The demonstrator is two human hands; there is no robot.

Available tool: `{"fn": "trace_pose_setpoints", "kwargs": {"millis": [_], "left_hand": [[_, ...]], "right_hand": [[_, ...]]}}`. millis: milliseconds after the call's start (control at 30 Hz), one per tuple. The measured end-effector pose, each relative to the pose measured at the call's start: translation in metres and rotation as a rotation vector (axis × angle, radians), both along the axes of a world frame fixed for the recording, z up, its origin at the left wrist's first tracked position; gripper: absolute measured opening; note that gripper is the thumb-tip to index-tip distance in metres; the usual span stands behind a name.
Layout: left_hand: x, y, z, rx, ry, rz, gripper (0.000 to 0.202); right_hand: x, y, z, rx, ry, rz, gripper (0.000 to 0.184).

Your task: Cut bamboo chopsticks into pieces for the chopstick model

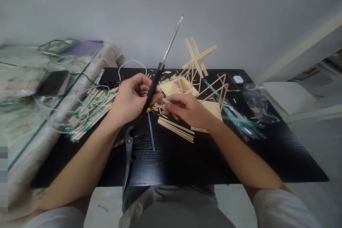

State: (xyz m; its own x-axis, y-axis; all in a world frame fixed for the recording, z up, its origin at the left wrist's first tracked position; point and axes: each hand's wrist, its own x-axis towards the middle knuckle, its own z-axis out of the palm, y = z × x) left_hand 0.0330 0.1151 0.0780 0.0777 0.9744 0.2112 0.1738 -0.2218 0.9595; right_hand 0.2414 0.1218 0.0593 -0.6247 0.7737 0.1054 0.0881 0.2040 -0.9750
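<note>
My left hand is closed around a long tool with a black handle and a thin silvery shaft that points up and away. I cannot make out the tool's exact kind. My right hand pinches a short thin wooden stick, and its far end meets my left fingertips. Several loose wooden sticks lie side by side below my right hand. Behind it stand a wooden stick frame and pale wooden sheets. Small wood offcuts are scattered under both hands.
Pliers lie near the front edge of the black table, beside a translucent strip. Green-marked stick packs and a white cable are at left. At right are plastic wrappers, a phone and a white case.
</note>
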Motion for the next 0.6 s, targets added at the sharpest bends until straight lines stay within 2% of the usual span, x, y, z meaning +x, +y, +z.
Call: {"fn": "trace_pose_setpoints", "kwargs": {"millis": [167, 300, 467, 600], "left_hand": [[-0.003, 0.0, 0.002, -0.02, 0.046, -0.049, 0.04], [0.0, -0.002, 0.003, -0.046, 0.006, -0.086, 0.041], [0.007, -0.003, 0.005, -0.045, -0.04, -0.072, 0.041], [0.007, -0.001, -0.001, -0.07, -0.098, -0.131, 0.035]], "right_hand": [[0.006, 0.002, 0.003, 0.015, -0.064, 0.015, 0.022], [0.007, 0.002, 0.004, -0.037, 0.0, 0.017, 0.023], [0.007, 0.001, 0.002, -0.078, 0.072, 0.0, 0.031], [0.01, 0.004, 0.003, -0.058, 0.123, 0.033, 0.029]]}}
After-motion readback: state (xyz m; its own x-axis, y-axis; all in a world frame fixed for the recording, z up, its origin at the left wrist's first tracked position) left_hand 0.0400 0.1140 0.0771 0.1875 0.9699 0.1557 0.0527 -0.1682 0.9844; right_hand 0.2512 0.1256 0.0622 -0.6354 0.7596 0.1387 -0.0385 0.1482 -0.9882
